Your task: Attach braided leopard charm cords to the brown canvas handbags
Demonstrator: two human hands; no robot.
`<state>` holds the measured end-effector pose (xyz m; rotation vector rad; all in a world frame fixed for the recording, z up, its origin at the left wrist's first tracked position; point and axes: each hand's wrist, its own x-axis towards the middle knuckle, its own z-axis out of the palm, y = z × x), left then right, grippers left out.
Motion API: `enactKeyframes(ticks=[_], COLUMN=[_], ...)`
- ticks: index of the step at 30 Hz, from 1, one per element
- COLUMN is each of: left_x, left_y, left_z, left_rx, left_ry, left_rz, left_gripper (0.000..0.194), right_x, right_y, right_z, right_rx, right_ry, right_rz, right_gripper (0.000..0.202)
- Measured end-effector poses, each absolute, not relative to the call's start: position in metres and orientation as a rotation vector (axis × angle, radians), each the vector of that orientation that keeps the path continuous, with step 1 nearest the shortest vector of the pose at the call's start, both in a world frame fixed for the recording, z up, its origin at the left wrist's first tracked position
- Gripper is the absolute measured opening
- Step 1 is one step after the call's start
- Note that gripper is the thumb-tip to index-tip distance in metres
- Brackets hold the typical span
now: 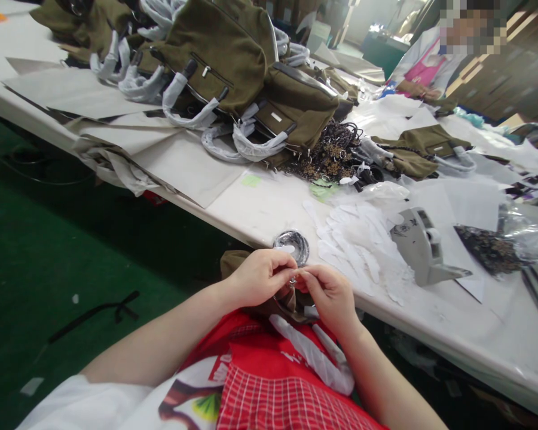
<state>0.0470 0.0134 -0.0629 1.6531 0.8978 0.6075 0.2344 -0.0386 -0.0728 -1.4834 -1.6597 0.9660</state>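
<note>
Olive bag lies in the lap of a seated worker, just below the near edge of a white bench, partly hidden by two bare hands. The fingers of the left hand and right hand meet tip to tip, pinched narrow over a small metal fitting at the bag; exactly which fingertips grip it cannot be told. The bag's long axis appears to run left to right across the lap, its cloth showing beyond the left wrist, while a white-wrapped handle loops toward the wearer and slants down to the right, over a red apron. White characters on the apron and lettering on a red patch of the shirt are too partial to read.

Beyond the fingertips, a coiled roll sits at the bench's edge, beside scattered white strips. Farther right stands a grey dispenser bearing black handwritten marks, illegible from here. Behind them, a heap of chains borders piled olive bags with wrapped handles; a pale plate on one shows no readable brand. Across the bench, a person in pink and white handles olive cloth.
</note>
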Motion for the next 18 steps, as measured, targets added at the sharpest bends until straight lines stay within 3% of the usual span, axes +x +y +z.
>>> enactKeyframes(ticks=[9, 18], left_x=[0.054, 0.046], left_y=[0.005, 0.016], left_z=[-0.074, -0.077], left_rx=[1.831, 1.935], left_ry=[1.004, 1.064], left_rz=[0.796, 0.778], left_gripper=[0.019, 0.020], right_x=[0.226, 0.237], right_y=[-0.038, -0.028], right_z=[-0.082, -0.077], right_rx=[-1.477, -1.487], right_ry=[-1.337, -1.377], right_rz=[1.241, 1.260], right_gripper=[0.032, 0.032])
